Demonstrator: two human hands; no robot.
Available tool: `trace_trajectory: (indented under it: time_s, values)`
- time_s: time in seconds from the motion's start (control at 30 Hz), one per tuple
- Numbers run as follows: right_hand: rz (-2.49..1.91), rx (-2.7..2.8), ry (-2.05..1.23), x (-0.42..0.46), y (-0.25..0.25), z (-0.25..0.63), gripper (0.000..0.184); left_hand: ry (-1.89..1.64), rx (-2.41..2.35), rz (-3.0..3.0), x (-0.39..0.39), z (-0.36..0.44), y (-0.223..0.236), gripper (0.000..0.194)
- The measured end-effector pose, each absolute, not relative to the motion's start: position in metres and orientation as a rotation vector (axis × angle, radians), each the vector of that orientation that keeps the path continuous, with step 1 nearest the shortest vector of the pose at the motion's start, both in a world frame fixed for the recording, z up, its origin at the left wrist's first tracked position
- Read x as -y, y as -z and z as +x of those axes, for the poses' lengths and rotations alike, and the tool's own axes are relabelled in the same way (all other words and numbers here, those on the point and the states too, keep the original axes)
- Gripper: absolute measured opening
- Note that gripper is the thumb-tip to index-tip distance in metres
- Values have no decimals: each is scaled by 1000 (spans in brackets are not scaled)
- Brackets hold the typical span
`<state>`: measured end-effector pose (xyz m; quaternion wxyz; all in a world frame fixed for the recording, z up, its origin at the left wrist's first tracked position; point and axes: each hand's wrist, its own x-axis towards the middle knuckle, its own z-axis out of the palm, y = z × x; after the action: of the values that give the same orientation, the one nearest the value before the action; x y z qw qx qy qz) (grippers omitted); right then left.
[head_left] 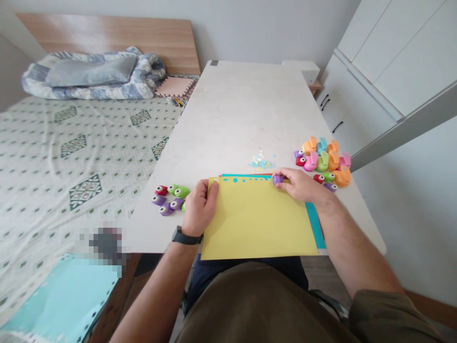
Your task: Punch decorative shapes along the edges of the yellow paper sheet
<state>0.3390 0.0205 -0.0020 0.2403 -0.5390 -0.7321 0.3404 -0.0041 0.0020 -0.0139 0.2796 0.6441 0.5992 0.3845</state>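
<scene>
A yellow paper sheet [257,219] lies on the white table [243,109] over a teal sheet [316,219] whose punched top edge shows star holes. My left hand [200,207] is closed on the yellow sheet's top left corner, thumb on top. At the sheet's top right, my right hand [298,183] pinches a small purple paper punch [277,179]. Tiny paper cut-outs [262,162] are scattered just beyond the sheets.
A few red, green and purple punches [170,197] lie left of my left hand. A pile of several coloured punches [326,162] sits at the right. A bed [71,143] with a folded blanket runs along the left; light blue paper [60,300] rests on it. White cabinets [385,71] stand right.
</scene>
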Motion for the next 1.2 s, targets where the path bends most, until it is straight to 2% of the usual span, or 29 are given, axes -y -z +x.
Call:
trace_trajectory:
  time_s: [1.2]
  values:
    - [-1434, 2031, -913, -18, -6, 342, 23, -1037, -1599, 1726, -2, -3, 13, 29]
